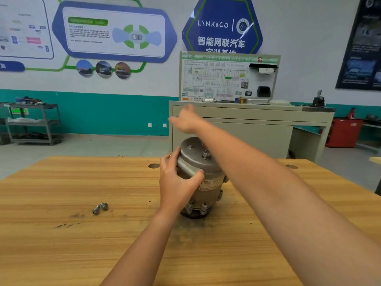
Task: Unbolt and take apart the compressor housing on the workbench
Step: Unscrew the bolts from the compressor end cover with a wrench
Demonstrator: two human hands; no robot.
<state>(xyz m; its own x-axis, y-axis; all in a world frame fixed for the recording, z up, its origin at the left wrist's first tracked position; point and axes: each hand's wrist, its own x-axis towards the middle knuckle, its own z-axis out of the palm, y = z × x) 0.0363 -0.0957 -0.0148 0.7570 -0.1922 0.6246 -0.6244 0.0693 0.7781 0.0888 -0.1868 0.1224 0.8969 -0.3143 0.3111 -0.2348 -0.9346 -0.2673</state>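
Compressor housing point(211, 183) stands upright at frame centre on the workbench point(61, 244). My left hand point(175, 182) grips its upper rim; my right hand point(186, 120), raised above, is blurred, fingers unreadable. I judge it heavy, rigid, smooth: hold the rim.

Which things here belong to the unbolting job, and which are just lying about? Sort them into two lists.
Job in hand:
- compressor housing, gripped by the left hand
- right hand, raised beyond it, blurred
- two loose bolts on the workbench

Lying about:
- wiring display board
- grey cabinet
- metal shelf cart
- red box
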